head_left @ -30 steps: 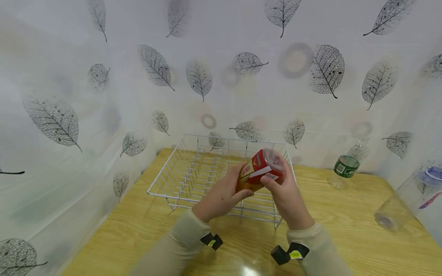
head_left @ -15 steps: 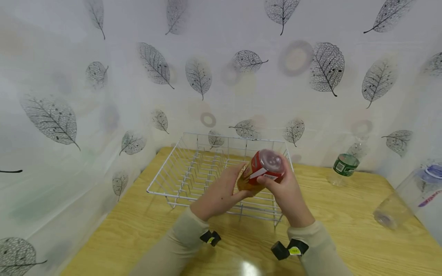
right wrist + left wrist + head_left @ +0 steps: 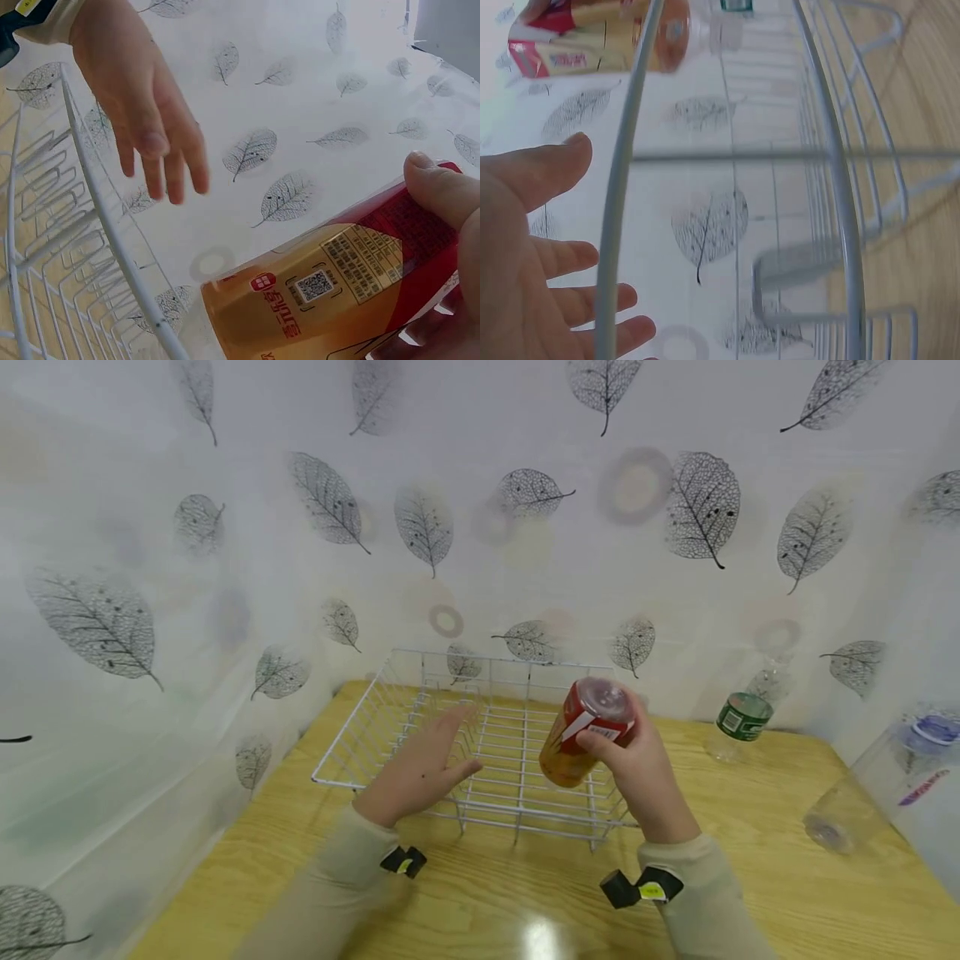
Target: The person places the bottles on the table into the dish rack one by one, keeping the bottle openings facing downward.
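My right hand (image 3: pixel 648 768) grips a plastic drink bottle (image 3: pixel 573 739) with a red and gold label, its clear base tipped up towards me. It is held above the right part of a white wire dish rack (image 3: pixel 517 811). In the right wrist view a QR code shows on the label, and the right thumb presses near its red end. My left hand (image 3: pixel 420 768) holds nothing; its fingers are spread over the rack's left half, apart from the bottle. The left wrist view looks through the rack's wires at this hand.
A clear bottle (image 3: pixel 744 717) with a green label stands on the wooden table (image 3: pixel 240 877) at the back right. Another clear bottle (image 3: pixel 862 810), with a purple-blue cap, leans at the right edge. A leaf-printed sheet (image 3: pixel 487 568) hangs behind the table.
My left hand has let go of the drink bottle and moved left over the rack. My right hand still holds the bottle and has shifted slightly right.
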`<state>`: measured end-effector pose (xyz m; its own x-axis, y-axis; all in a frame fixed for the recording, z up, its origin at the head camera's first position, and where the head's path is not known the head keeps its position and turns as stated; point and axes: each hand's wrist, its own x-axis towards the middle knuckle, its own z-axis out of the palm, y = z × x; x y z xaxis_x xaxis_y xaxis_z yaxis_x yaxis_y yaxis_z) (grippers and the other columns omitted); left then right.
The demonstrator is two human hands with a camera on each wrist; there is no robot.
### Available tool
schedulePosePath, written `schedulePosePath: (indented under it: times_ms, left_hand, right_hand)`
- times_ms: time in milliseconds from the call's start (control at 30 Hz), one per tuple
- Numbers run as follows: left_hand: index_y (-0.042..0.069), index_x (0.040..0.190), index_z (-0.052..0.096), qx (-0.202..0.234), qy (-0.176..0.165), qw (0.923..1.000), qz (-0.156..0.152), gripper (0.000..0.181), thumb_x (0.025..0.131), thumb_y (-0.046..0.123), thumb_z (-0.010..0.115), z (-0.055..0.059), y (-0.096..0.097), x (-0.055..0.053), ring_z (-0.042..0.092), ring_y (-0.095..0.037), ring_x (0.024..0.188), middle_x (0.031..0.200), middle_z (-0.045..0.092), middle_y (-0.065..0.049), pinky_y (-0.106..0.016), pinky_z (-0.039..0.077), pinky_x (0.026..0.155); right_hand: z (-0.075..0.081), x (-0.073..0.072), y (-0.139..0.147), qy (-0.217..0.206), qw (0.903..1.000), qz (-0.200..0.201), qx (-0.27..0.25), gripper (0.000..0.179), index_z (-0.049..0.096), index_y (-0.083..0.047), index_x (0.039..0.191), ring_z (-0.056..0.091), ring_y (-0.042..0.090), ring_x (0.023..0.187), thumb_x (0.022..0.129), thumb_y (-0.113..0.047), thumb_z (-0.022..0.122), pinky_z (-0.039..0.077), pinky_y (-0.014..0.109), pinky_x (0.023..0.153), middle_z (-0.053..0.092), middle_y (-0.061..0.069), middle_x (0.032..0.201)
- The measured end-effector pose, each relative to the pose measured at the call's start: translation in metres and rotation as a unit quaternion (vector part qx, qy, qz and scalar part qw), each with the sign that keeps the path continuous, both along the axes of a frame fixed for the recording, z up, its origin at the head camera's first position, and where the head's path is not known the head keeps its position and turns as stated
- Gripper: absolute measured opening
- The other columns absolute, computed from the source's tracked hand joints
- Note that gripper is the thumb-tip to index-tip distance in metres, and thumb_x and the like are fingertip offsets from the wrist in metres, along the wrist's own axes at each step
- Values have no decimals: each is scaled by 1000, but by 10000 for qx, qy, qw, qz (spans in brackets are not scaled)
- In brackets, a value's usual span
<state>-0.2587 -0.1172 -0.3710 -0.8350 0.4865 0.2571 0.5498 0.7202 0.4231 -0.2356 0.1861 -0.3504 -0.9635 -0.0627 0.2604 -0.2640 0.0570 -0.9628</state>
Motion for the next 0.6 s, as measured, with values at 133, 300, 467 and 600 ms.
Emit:
schedulePosePath:
  times_ms: [133, 300, 467, 600]
  left_hand:
    - [8, 160, 25, -131, 171, 9995, 249, 78, 101, 46, 60, 0, -23, -4, 32, -37, 145, 160, 33, -18, -54, 29, 117]
    - [8, 161, 25, -185, 18, 9983, 556, 78, 100, 40, 64, -3, -51, -8, 31, -40, 145, 159, 33, -20, -58, 28, 116]
    - [8, 160, 27, -188, -83, 9953, 945, 77, 101, 45, 61, -4, -79, -13, 28, -41, 146, 160, 31, -20, -60, 25, 116]
    - [3, 160, 24, -116, -325, 9914, 1263, 80, 102, 49, 56, -4, -99, -17, 22, -44, 147, 161, 24, -25, -62, 20, 117]
  right_hand:
    - [0, -2, 4, 49, 10000, 70, -16, 69, 34, -21, 155, 50, 25, 125, 97, -14, 71, 50, 24, 95, 48, 10, 140]
    - [-1, -4, 8, -6, 9999, 102, -18, 69, 32, -22, 156, 49, 25, 126, 98, -14, 70, 49, 24, 95, 47, 10, 141]
    - [-1, -5, 10, -109, 9999, 72, 97, 70, 32, -22, 156, 48, 24, 126, 98, -17, 70, 48, 25, 96, 47, 9, 142]
    - [0, -5, 12, -197, 9995, 22, 227, 70, 32, -23, 157, 48, 24, 126, 98, -20, 70, 47, 26, 98, 47, 8, 142]
